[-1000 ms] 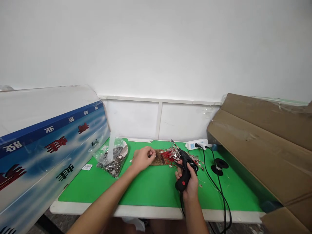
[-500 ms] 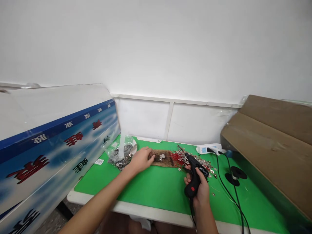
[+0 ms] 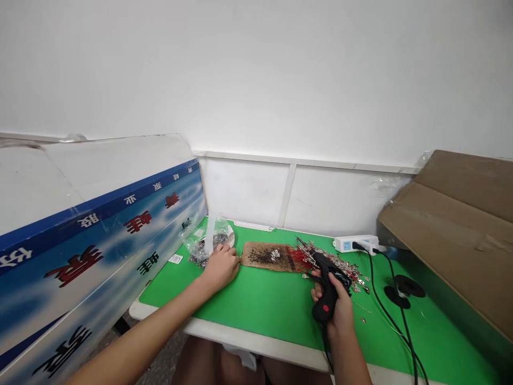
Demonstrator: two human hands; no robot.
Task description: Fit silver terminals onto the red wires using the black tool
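My right hand (image 3: 337, 305) holds a black soldering gun (image 3: 329, 291) with a red dot on its grip, its tip pointing up and left. The tip is over red-wired small metal parts (image 3: 302, 258) at the right end of a scorched brown board (image 3: 256, 263). A small pile of silvery pieces (image 3: 275, 255) lies on the board. My left hand (image 3: 223, 263) rests with curled fingers between the board's left end and a clear plastic bag of dark metal parts (image 3: 200, 251); what its fingertips hold, if anything, is hidden.
A blue and white printed box (image 3: 132, 214) stands on the left, a brown cardboard box (image 3: 460, 214) on the right. A white power strip (image 3: 355, 244) with black cables and a black spool (image 3: 409, 287) sit at the right of the green table (image 3: 260, 310).
My left hand has moved left off the board to the bag's edge, uncovering the board's left end. The whole view has shifted slightly; my right hand still holds the soldering gun.
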